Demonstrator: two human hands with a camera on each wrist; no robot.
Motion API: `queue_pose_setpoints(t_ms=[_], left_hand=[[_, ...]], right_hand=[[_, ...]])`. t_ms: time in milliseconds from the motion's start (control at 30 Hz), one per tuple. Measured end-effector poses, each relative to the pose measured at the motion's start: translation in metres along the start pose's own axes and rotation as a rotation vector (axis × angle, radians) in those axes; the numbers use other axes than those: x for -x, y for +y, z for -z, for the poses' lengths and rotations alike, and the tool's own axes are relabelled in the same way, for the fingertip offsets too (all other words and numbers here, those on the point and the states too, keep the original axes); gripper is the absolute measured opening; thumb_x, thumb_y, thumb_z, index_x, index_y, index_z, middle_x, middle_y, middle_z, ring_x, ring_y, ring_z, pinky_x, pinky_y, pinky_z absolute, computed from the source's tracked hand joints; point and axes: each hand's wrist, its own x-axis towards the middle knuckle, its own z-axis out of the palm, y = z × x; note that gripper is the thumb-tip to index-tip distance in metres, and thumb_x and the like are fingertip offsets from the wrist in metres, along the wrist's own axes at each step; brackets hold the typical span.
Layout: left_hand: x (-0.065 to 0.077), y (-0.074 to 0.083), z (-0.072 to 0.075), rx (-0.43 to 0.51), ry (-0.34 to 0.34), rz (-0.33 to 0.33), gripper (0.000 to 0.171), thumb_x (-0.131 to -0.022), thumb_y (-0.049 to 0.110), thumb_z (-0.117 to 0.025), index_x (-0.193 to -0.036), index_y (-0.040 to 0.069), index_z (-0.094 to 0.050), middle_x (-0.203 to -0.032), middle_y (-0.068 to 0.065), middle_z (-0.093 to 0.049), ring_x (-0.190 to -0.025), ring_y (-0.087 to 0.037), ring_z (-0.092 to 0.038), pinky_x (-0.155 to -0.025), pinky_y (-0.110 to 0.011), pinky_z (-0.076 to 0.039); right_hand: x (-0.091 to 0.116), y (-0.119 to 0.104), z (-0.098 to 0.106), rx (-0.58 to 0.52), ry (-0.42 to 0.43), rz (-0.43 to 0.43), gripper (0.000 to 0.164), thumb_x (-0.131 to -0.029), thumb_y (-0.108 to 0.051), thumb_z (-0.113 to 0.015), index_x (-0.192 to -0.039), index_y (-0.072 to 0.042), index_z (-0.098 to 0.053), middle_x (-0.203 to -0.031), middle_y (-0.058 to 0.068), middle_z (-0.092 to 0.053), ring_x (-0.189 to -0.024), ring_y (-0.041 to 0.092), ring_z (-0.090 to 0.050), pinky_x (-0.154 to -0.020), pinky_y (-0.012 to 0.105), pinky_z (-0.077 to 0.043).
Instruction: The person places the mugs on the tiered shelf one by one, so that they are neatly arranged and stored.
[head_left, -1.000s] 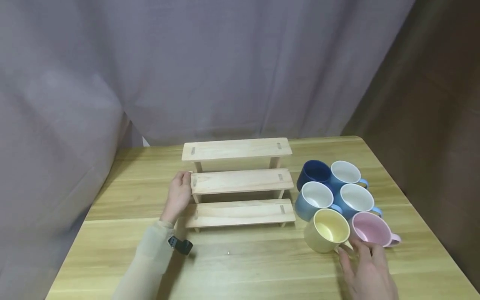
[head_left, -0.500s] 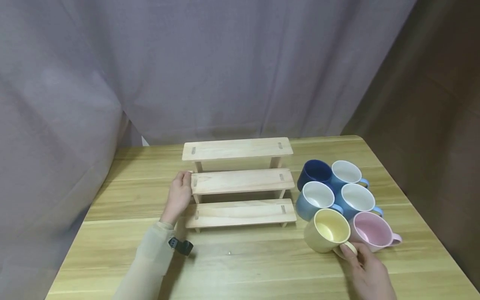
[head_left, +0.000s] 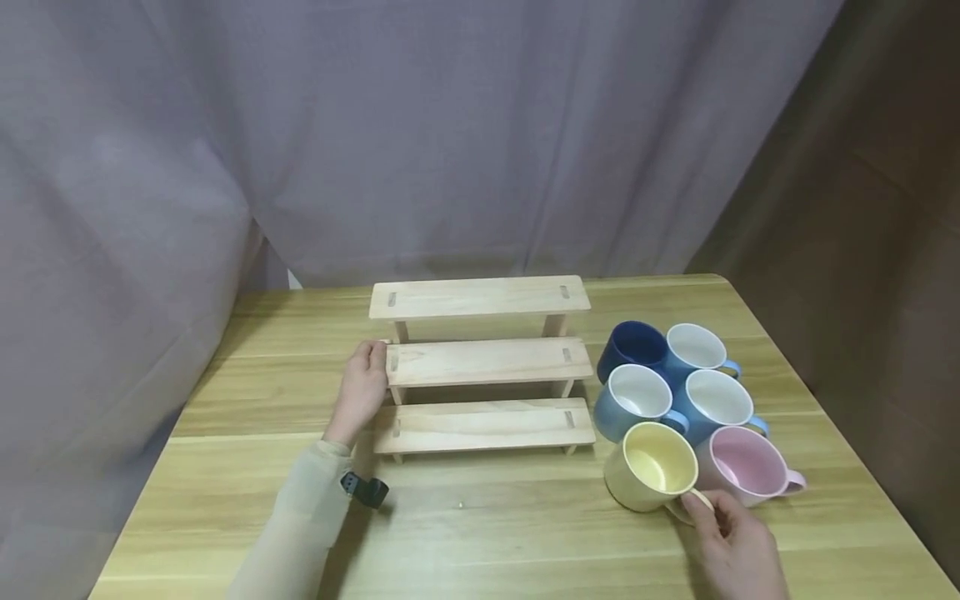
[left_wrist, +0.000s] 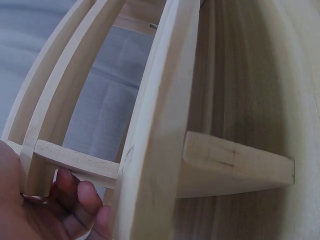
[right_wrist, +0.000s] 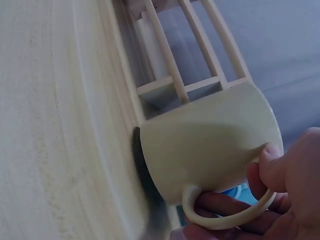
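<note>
A three-tier wooden stand (head_left: 487, 362) occupies the middle of the table. My left hand (head_left: 362, 390) grips the left end of its middle shelf, and in the left wrist view the curled fingers (left_wrist: 87, 197) reach beneath that shelf's end. At the right, my right hand (head_left: 738, 546) pinches the handle of a yellow mug (head_left: 633, 479), thumb on top. In the right wrist view its fingers pass through the handle (right_wrist: 227, 220), and the mug's base is close to the tabletop with a dark shadow beside it. A pink mug (head_left: 750, 462) stands just right of the yellow one.
Behind the yellow mug stand a dark blue mug (head_left: 633, 350) and several light blue mugs (head_left: 637, 408) with white insides, packed close together. A grey curtain (head_left: 450, 150) hangs behind the wooden table (head_left: 465, 542), whose right edge lies beyond the mugs.
My right hand has gone from reaching beside the yellow mug to pinching its handle. The mug has shifted slightly left and toward me, away from the others. My left hand keeps its grip.
</note>
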Motion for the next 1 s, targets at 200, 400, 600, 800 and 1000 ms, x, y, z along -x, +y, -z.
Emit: queue_pose_setpoints(t_ms=[200,400,600,800,1000], left_hand=[[0.000,0.000,-0.001,0.009,0.010,0.015,0.041,-0.107,0.030,-0.029,-0.119,-0.001,-0.052,-0.091,-0.014,-0.054,-0.077,-0.024,-0.054,-0.064,-0.035,-0.050],[-0.001,-0.001,-0.002,-0.002,0.015,0.003,0.040,-0.107,0.028,-0.030,-0.119,-0.003,-0.053,-0.090,-0.015,-0.054,-0.076,-0.024,-0.053,-0.063,-0.033,-0.049],[-0.001,0.000,-0.003,-0.007,0.018,-0.004,0.041,-0.107,0.028,-0.030,-0.121,-0.004,-0.053,-0.097,-0.017,-0.057,-0.084,-0.026,-0.055,-0.070,-0.035,-0.050],[-0.001,0.004,-0.003,-0.012,0.027,-0.014,0.041,-0.107,0.027,-0.031,-0.121,-0.005,-0.052,-0.098,-0.019,-0.056,-0.087,-0.029,-0.055,-0.075,-0.040,-0.049],[-0.002,0.003,-0.003,-0.007,0.039,-0.007,0.040,-0.107,0.026,-0.032,-0.122,-0.006,-0.052,-0.104,-0.022,-0.058,-0.096,-0.032,-0.057,-0.084,-0.045,-0.050]], right_hand=[[0.000,-0.013,0.009,-0.004,0.043,0.090,0.015,-0.096,-0.020,-0.063,-0.086,-0.009,-0.066,-0.071,0.001,-0.061,-0.063,0.002,-0.047,-0.056,0.017,-0.036],[-0.005,-0.030,0.027,-0.020,0.035,0.189,0.012,-0.094,-0.015,-0.065,-0.083,-0.010,-0.064,-0.063,-0.006,-0.050,-0.060,0.005,-0.042,-0.053,0.021,-0.031],[-0.017,-0.049,0.043,-0.090,0.037,0.363,0.019,-0.089,-0.003,-0.068,-0.075,-0.011,-0.059,-0.068,-0.007,-0.049,-0.063,0.003,-0.043,-0.053,0.019,-0.034],[-0.028,-0.071,0.053,-0.090,0.013,0.377,0.008,-0.090,-0.006,-0.069,-0.085,-0.013,-0.067,-0.071,-0.009,-0.057,-0.069,0.003,-0.045,-0.057,0.019,-0.035],[-0.041,-0.099,0.055,-0.059,-0.047,0.339,0.010,-0.095,-0.021,-0.065,-0.089,-0.014,-0.069,-0.064,-0.005,-0.056,-0.063,0.008,-0.046,-0.055,0.022,-0.034]])
